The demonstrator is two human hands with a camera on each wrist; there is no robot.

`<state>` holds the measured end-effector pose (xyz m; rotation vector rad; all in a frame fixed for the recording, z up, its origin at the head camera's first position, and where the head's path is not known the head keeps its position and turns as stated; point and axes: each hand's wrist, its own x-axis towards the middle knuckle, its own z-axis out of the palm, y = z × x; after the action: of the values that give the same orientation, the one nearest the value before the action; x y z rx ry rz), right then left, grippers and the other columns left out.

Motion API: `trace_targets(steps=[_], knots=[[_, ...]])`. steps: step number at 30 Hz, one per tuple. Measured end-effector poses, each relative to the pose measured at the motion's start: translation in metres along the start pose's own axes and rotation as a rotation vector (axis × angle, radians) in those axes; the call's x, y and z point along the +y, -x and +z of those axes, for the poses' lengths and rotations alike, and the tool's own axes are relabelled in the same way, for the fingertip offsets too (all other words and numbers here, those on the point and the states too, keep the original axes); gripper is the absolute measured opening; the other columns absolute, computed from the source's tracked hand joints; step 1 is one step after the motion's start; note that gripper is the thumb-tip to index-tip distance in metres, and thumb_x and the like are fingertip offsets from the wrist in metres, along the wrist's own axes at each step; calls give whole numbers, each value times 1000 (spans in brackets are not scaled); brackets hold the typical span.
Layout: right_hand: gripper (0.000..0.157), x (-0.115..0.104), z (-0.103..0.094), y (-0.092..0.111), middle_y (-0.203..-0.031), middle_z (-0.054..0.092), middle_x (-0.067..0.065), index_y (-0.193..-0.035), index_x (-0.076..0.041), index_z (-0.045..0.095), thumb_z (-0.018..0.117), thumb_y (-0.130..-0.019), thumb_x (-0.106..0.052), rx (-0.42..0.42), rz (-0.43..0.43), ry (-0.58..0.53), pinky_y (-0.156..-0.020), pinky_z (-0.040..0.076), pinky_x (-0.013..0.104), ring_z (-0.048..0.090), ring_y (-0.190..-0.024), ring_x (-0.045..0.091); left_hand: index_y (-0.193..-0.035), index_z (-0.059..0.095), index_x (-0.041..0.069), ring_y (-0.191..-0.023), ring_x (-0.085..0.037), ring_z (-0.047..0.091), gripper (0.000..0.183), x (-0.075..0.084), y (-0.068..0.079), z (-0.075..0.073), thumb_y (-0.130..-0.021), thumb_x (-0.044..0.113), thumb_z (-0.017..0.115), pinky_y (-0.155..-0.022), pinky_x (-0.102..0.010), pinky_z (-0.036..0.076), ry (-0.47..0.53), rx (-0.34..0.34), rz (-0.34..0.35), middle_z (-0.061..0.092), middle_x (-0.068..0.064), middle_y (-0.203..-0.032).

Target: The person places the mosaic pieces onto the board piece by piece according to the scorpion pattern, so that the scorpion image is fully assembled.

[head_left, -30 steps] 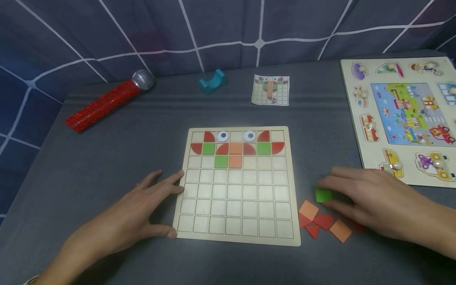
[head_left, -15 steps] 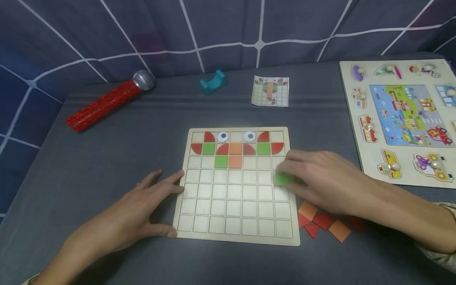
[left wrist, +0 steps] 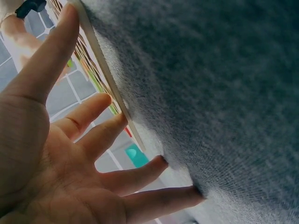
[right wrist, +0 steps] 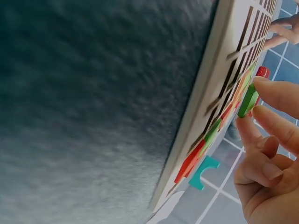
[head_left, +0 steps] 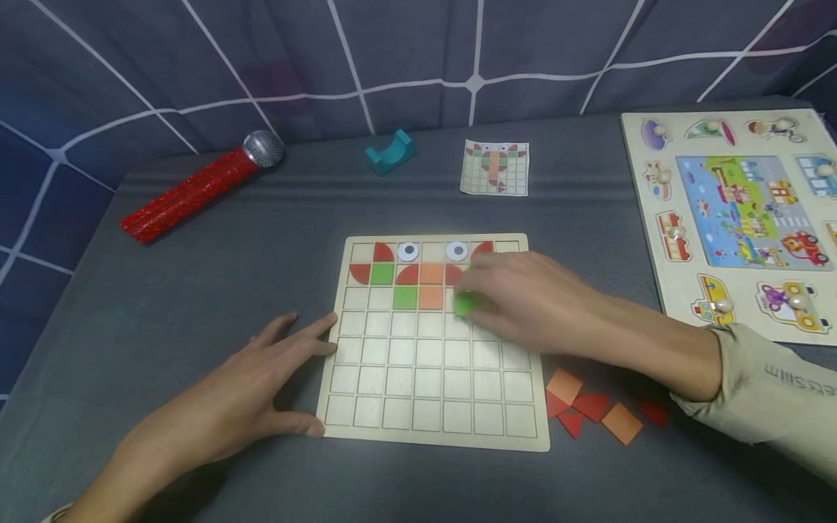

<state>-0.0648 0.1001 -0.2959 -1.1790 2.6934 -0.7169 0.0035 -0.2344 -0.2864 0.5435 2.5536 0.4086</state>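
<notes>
My right hand (head_left: pixel 523 298) pinches a green square tile (head_left: pixel 465 303) between thumb and fingers, over the third row of the wooden grid board (head_left: pixel 425 378). In the right wrist view the green tile stands tilted between the fingertips (right wrist: pixel 261 84). With fingers spread, my left hand (head_left: pixel 255 388) touches the board's left edge with thumb and fingertips. Red quarter-circles (head_left: pixel 360 274), green squares (head_left: pixel 382 274), orange squares (head_left: pixel 431 296) and two round eye pieces (head_left: pixel 408 251) fill cells in the top rows. My right hand hides part of the upper right cells.
Loose orange tiles (head_left: pixel 622 423) and red pieces (head_left: pixel 591 407) lie right of the board. Behind it are a pattern card (head_left: pixel 495 168), a teal curved block (head_left: pixel 390 152) and a red microphone (head_left: pixel 196 189). A knobbed picture puzzle (head_left: pixel 673 283) occupies the right side.
My right hand has carried the green tile leftward from beside the loose pieces to over the board's third row. My left hand has stayed at the board's edge.
</notes>
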Motion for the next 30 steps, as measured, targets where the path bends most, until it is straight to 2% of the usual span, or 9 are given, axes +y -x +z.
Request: trace_targets(steps=[4,9,18,30], knots=[[11,-1,1,-10,-77,54,-2,-91,-13,68,72,-84,-5,-17,-8,34,-56,42,30,47,-66,14,-138,52,30,-141,-52,19,87,0,-1,0,-63,57,85,-95,-77,30,0,-13,-12,28,4,-160],[12,-2,3,-17,-74,51,-3,-88,-12,67,72,-82,-3,-49,18,39,-56,41,31,47,-65,16,-137,52,30,-141,-52,20,86,0,0,0,-62,56,86,-95,-77,30,-5,4,-2,28,5,-160],[15,-2,6,-20,-73,50,-2,-91,-11,68,72,-80,-1,-50,40,43,-55,39,30,46,-64,16,-138,51,30,-140,-52,21,87,1,0,1,-62,55,87,-93,-76,33,0,-3,-13,30,5,-159],[14,-1,7,-20,-72,48,-2,-89,-10,69,71,-80,0,-38,35,49,-54,39,30,45,-62,16,-137,52,29,-139,-53,22,85,0,0,1,-63,54,86,-92,-76,34,-9,20,12,30,5,-159]])
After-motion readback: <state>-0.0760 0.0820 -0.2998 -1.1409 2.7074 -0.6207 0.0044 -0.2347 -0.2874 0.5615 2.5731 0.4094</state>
